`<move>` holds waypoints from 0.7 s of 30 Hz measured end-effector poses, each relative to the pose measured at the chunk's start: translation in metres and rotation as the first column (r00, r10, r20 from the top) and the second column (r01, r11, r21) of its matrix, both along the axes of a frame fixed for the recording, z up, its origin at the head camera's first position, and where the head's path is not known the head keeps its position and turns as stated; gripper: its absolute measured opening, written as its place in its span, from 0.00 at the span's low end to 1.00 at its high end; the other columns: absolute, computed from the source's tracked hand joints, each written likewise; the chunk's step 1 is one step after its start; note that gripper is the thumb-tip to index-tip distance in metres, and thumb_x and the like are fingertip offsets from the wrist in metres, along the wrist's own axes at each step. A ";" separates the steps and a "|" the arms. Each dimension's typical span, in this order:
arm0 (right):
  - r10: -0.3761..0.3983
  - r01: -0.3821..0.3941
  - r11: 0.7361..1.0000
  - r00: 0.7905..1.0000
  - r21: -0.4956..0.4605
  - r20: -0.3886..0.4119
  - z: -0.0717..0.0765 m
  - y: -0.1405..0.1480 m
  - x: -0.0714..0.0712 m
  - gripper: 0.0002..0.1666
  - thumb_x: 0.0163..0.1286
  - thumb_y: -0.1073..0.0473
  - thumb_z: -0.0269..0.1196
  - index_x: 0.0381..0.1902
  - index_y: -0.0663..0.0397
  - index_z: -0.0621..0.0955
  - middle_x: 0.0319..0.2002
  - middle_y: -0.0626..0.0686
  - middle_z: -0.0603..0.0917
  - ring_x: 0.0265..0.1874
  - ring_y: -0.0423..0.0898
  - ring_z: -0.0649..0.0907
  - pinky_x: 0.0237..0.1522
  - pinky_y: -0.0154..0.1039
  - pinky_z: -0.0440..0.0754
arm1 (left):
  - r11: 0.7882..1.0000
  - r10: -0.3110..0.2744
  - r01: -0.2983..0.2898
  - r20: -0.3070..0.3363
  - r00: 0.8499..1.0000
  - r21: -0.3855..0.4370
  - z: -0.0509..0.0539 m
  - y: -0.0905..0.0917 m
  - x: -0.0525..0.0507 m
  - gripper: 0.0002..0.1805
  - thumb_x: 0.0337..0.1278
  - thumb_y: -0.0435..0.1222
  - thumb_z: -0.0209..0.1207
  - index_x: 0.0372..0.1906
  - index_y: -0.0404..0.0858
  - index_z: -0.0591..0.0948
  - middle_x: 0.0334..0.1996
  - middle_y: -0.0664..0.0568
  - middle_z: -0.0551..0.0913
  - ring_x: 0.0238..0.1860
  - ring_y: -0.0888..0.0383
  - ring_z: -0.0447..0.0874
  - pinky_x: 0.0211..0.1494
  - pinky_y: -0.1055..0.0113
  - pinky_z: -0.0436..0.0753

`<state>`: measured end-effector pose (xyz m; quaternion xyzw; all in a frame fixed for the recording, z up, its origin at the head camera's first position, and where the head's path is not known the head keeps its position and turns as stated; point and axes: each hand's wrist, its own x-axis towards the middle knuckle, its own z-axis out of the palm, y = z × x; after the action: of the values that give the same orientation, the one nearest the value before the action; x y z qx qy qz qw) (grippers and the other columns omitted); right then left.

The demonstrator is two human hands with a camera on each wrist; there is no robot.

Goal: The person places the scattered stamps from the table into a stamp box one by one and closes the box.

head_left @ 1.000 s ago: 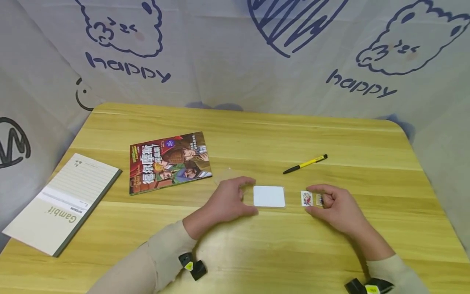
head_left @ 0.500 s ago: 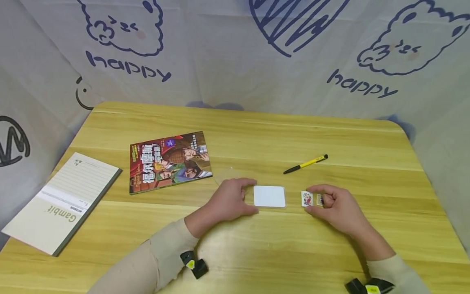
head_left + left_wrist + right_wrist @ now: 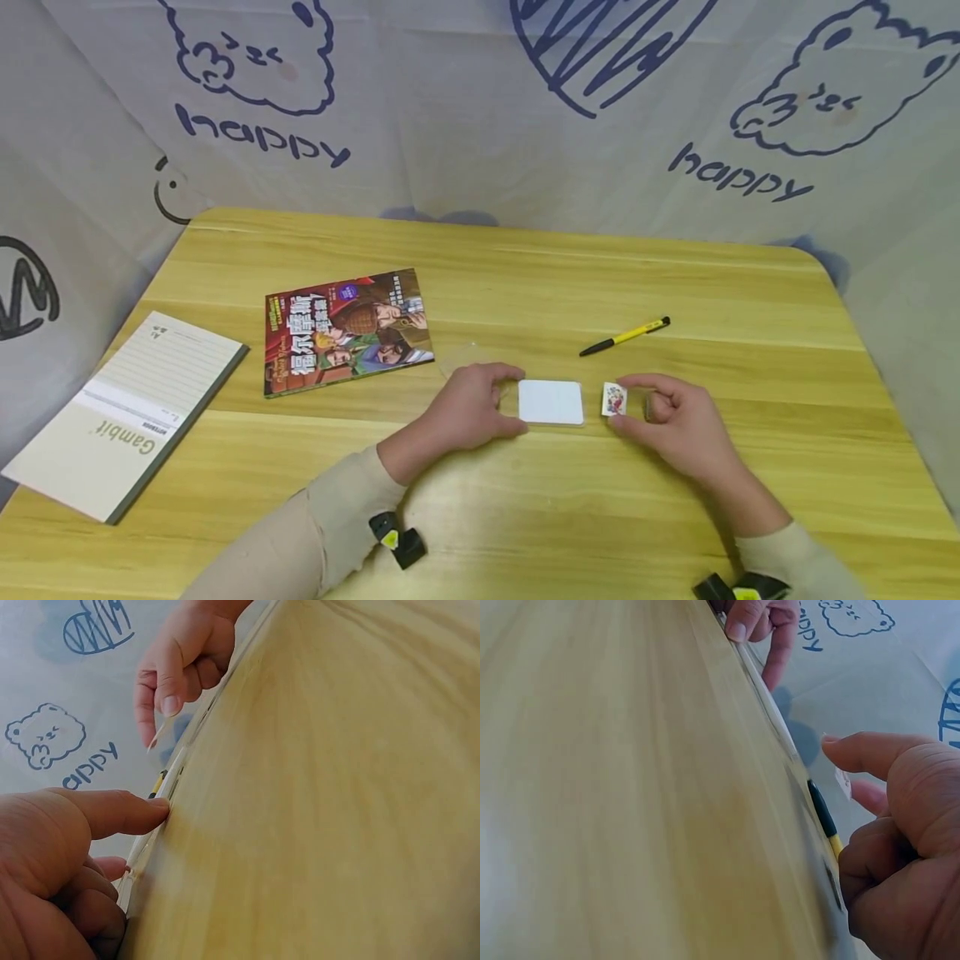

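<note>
Printed card point(image 3: 613, 400): raised off the wooden table point(image 3: 525, 517), just right of the white card, its coloured print showing.
Right hand point(image 3: 678, 425): narrow pinch on the printed card, thumb on its near edge, forefinger on its far edge; a light edge hold seems best, as the card looks thin and could bow.
Small flat piece point(image 3: 834, 886): lies on the table below the right hand's curled fingers; lifted knuckles would avoid nudging it.
White card point(image 3: 550, 402): flat on the table between the hands.
Left hand point(image 3: 467, 408): thumb and forefinger set wider, holding the white card at its left end; gentle, even pressure should stop sliding and leave the top uncovered.
Pen point(image 3: 624, 336): yellow and black, beyond the printed card, apart from both hands.
Comic book point(image 3: 348, 333): beyond the left hand, cover up.
Cloth point(image 3: 465, 167): hangs behind the table, with blue drawings.
</note>
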<state>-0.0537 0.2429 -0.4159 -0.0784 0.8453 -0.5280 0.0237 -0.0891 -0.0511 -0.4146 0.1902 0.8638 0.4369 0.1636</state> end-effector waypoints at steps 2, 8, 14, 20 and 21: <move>0.001 -0.001 1.000 1.000 -0.006 -0.014 -0.001 -0.005 -0.002 0.26 0.52 0.66 0.79 0.51 0.59 0.85 0.14 0.47 0.55 0.14 0.40 0.57 0.21 0.34 0.67 | 1.000 0.001 -0.001 -0.001 1.000 -0.004 0.001 0.000 0.000 0.35 0.44 0.37 0.77 0.60 0.32 0.79 0.11 0.58 0.64 0.13 0.63 0.59 0.24 0.67 0.70; 0.037 -0.038 0.999 0.999 -0.029 -0.030 -0.002 -0.021 -0.007 0.26 0.52 0.68 0.78 0.50 0.58 0.85 0.14 0.46 0.55 0.15 0.38 0.57 0.20 0.34 0.62 | 1.000 0.013 -0.012 0.008 1.000 -0.006 0.000 0.000 0.000 0.35 0.43 0.37 0.78 0.60 0.32 0.80 0.12 0.58 0.64 0.13 0.63 0.59 0.25 0.67 0.70; 0.080 -0.080 0.997 0.997 -0.023 0.002 -0.001 -0.039 -0.012 0.25 0.53 0.65 0.79 0.50 0.56 0.85 0.14 0.45 0.56 0.15 0.39 0.58 0.20 0.35 0.60 | 1.000 0.024 -0.024 0.016 1.000 0.006 -0.001 0.000 0.001 0.35 0.42 0.37 0.78 0.60 0.33 0.80 0.13 0.57 0.66 0.14 0.63 0.61 0.22 0.67 0.67; 0.095 -0.096 0.995 0.995 0.041 0.039 0.000 -0.053 -0.018 0.25 0.52 0.60 0.80 0.49 0.52 0.86 0.13 0.44 0.58 0.14 0.38 0.57 0.18 0.34 0.56 | 1.000 0.024 -0.025 0.024 0.999 0.003 -0.001 0.000 -0.001 0.35 0.42 0.37 0.78 0.60 0.34 0.80 0.12 0.57 0.67 0.14 0.63 0.62 0.21 0.68 0.67; 0.099 -0.101 0.994 0.994 0.046 0.045 0.000 -0.055 -0.019 0.25 0.52 0.59 0.80 0.49 0.52 0.86 0.13 0.44 0.58 0.14 0.38 0.57 0.18 0.34 0.56 | 1.000 0.024 -0.024 0.025 0.999 0.001 -0.001 0.000 -0.001 0.35 0.42 0.37 0.78 0.60 0.34 0.80 0.12 0.57 0.67 0.14 0.63 0.62 0.21 0.68 0.66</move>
<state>-0.0723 0.1877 -0.4163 -0.1090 0.8521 -0.5071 0.0700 -0.0899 -0.0509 -0.4156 0.1744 0.8637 0.4415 0.1692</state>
